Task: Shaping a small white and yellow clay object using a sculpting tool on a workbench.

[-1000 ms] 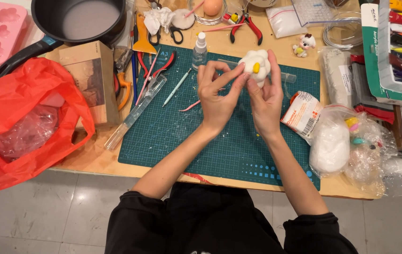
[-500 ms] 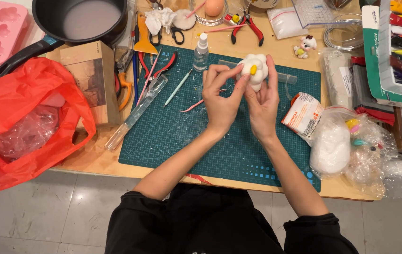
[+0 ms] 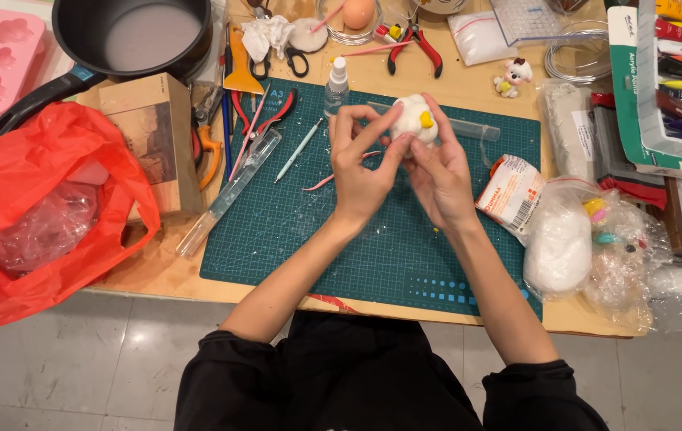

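A small white clay figure [image 3: 413,118] with a yellow spot is held up over the green cutting mat [image 3: 309,231]. My right hand [image 3: 439,172] cradles it from below and behind. My left hand [image 3: 358,164] pinches its left side with thumb and forefinger. Both hands sit above the upper middle of the mat. A pink sculpting tool [image 3: 321,180] and a thin pale tool [image 3: 299,150] lie on the mat just left of my left hand.
A red plastic bag [image 3: 33,215] lies at the left by a cardboard box [image 3: 156,132]. A black pan [image 3: 129,36] stands at the back. Bags of white clay [image 3: 558,243], paint tubes [image 3: 680,56], pliers [image 3: 413,40] and a small finished figurine [image 3: 513,78] crowd the right and back.
The hands and the clay figure have stayed over the same part of the mat; my left fingers have shifted slightly on the figure's side.
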